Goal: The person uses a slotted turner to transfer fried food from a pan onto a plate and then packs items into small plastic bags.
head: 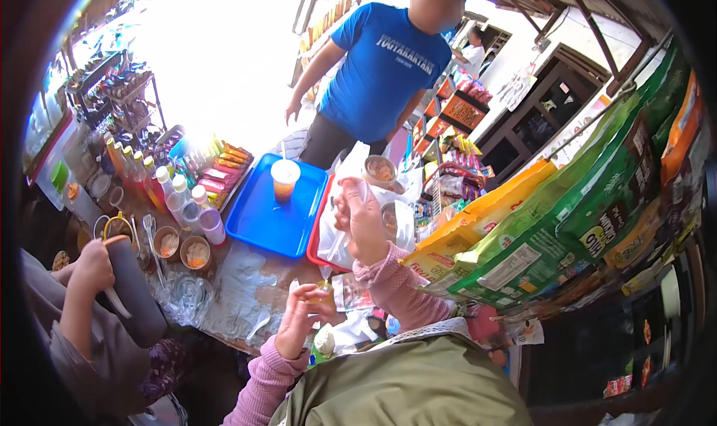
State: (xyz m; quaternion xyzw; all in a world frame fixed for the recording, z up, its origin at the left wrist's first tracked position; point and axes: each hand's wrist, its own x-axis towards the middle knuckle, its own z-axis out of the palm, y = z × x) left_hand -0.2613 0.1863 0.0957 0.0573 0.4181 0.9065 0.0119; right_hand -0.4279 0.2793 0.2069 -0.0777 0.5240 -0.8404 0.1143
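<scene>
My right hand (361, 218), in a pink knit sleeve, is raised over a red tray (315, 245). Its fingers are closed around something whitish, perhaps thin plastic, too unclear to name. On that tray are white paper or plastic and bowls of food (381, 169). My left hand (302, 316) hovers low over the table's near edge, fingers spread and slightly curled, beside a small yellowish container (325, 296); whether they touch is unclear. Left of the red tray lies a blue tray (263, 224) bearing a plastic cup of orange-brown drink (284, 182) with a straw.
At the left a co-worker's hand (95, 266) holds a dark pot or pitcher (131, 291). Nearby stand two food bowls (195, 252) and several bottles (212, 221). A person in a blue shirt (381, 73) stands across the table. Snack packets (538, 235) hang at the right.
</scene>
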